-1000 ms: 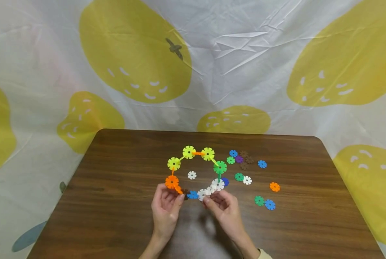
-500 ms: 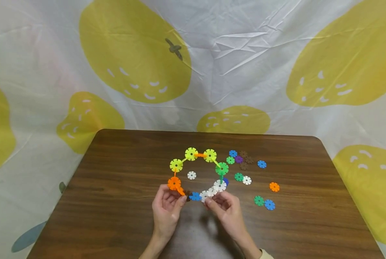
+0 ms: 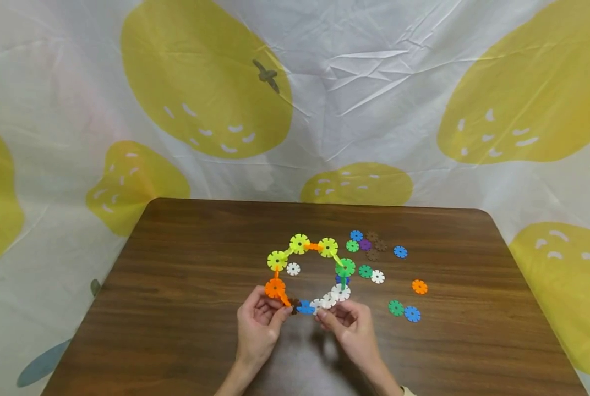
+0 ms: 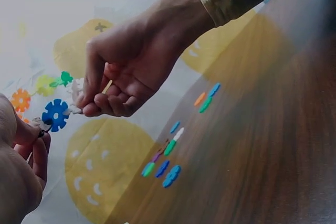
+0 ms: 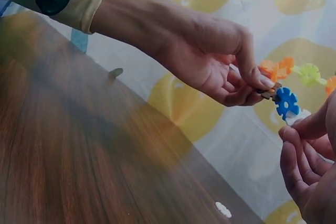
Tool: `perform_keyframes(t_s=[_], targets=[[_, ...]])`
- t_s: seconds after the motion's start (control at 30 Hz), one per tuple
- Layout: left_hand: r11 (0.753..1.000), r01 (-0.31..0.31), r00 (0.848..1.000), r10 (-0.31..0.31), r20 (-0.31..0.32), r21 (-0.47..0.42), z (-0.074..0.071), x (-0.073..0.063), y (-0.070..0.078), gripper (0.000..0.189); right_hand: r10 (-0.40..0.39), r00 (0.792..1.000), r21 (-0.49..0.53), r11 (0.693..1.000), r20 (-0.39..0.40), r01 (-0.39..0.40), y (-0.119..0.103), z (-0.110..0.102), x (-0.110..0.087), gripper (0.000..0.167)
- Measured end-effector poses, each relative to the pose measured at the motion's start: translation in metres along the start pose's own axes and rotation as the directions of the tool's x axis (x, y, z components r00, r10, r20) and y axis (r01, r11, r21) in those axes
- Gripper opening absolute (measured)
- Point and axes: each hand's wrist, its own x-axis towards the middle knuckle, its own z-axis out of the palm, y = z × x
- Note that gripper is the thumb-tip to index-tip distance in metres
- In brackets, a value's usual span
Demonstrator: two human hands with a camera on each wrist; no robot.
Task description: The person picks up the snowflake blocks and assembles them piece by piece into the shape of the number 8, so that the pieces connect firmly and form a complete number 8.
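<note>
Head view: disc ring (image 3: 299, 243) up above the table (image 3: 186, 330), both hands on it.

Ring of notched discs, tilted, lower edge nearest the person. Yellow at top, green upper right, white lower right, orange at left. Bottom run: brown disc (image 3: 295, 306), blue disc (image 3: 305, 307), near white disc (image 3: 317, 304). Left hand (image 3: 258, 327) has thumb and fingers closed in a pinch on the brown disc; right hand (image 3: 357, 333) pinches the near white disc likewise. Loose white disc (image 3: 293, 269) on the table, seen through the ring. More loose discs right of ring: purple disc (image 3: 365, 244), brown ones beside it, orange disc (image 3: 420, 286), others blue and green. Fruit-print cloth (image 3: 305, 110) behind.
</note>
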Motion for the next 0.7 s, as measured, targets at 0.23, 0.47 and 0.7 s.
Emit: perform_keyframes(t_s=[0.23,0.47,0.7], targets=[[0.996,0.085,0.996,-0.085,0.000,-0.025,0.0025,-0.0031,-0.0028,0.025,-0.025,1.000,0.050,0.998,-0.019,0.026,0.0061,-0.0033,0.0005,0.004],[0.987,0.152,0.988,-0.150,0.022,-0.058,-0.0015,-0.0049,-0.0063,0.027,-0.059,0.998,0.155,0.986,-0.007,0.059,0.0090,-0.0030,0.0034,0.010],[0.987,0.147,0.977,-0.155,-0.147,-0.059,-0.0059,-0.0063,-0.0047,0.028,-0.053,0.998,0.154,0.987,0.016,0.050,0.0083,-0.0037,0.0045,0.013]])
